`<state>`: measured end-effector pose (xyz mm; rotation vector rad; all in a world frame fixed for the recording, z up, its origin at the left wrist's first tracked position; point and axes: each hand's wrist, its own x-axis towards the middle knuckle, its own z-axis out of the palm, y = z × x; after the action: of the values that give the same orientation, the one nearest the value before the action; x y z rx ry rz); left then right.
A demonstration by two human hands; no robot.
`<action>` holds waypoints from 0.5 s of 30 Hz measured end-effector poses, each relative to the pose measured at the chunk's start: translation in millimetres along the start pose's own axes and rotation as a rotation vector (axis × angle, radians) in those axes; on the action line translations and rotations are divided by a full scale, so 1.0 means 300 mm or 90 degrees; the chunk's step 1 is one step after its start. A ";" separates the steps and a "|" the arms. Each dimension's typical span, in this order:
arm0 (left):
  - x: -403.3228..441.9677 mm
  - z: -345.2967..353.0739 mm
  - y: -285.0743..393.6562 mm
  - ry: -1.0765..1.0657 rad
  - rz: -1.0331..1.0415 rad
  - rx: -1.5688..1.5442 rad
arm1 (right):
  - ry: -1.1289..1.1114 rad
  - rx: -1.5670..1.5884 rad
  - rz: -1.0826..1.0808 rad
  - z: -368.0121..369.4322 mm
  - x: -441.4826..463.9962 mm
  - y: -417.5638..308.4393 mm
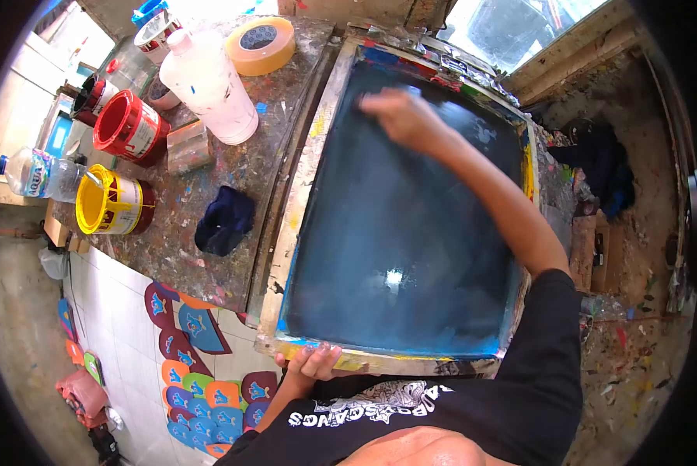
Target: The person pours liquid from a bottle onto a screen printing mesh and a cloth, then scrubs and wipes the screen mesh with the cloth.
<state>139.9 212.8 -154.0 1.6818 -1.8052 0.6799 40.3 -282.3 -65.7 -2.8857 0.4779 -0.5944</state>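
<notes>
A screen-printing frame [296, 203] with a paint-stained wooden border lies tilted before me, its dark blue-grey mesh [395, 225] wet and shiny. My left hand [313, 362] grips the near edge of the border, fingers curled over the wood. Across the mesh reaches my right arm, and my right hand [401, 118] is closed near the far left corner. A small dark bit shows at its fingertips, but blur hides what it is. Left of the frame, a crumpled dark blue cloth [224, 220] rests on the stained table [185, 268].
On the table stand a whitish plastic bottle [212, 89], a tape roll [261, 46], a red paint can [131, 128], a yellow paint can [114, 202] and a lying water bottle [45, 175]. Printed colourful pieces [209, 396] lie on the tiled floor. Dark cloth [605, 163] lies at right.
</notes>
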 end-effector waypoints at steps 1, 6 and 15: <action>-0.003 -0.003 0.002 0.003 0.001 -0.001 | -0.038 -0.038 0.128 -0.023 0.037 0.058; -0.008 0.006 -0.002 0.003 0.009 0.011 | -0.128 0.098 0.126 0.005 0.039 0.005; 0.063 0.006 0.008 0.010 -0.026 -0.012 | -0.027 0.016 0.038 0.007 0.062 0.062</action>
<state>136.6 198.5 -141.9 1.6916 -1.7564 0.6546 52.0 -305.9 -65.0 -2.8436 0.5437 -0.5261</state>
